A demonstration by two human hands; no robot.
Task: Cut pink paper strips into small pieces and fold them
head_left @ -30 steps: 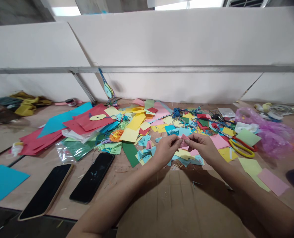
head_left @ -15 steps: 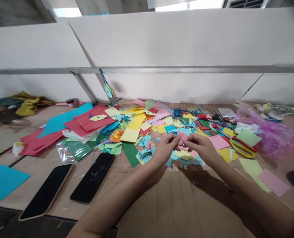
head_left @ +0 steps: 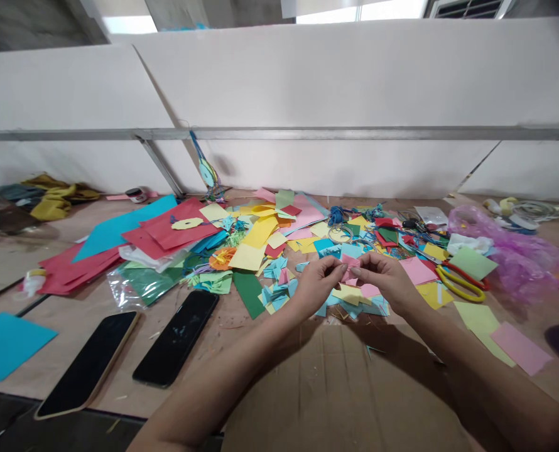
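Note:
Both of my hands meet over a heap of coloured paper scraps (head_left: 279, 282) in the middle of the brown table (head_left: 336, 383). My left hand (head_left: 314, 285) and my right hand (head_left: 385, 279) each pinch one side of a small pink paper piece (head_left: 350, 267), folded between the fingertips. Light blue, yellow and pink scraps lie directly under the hands.
Two dark phones (head_left: 88, 364) (head_left: 176, 336) lie at the front left beside a blue sheet (head_left: 6, 342). Red and blue sheets (head_left: 133, 235) are stacked at the left. Yellow-handled scissors (head_left: 461, 282), a purple plastic bag (head_left: 505, 248) and loose green and pink squares sit at the right.
The pink piece has been worked between my fingertips and looks more folded. My hands have stayed in about the same place.

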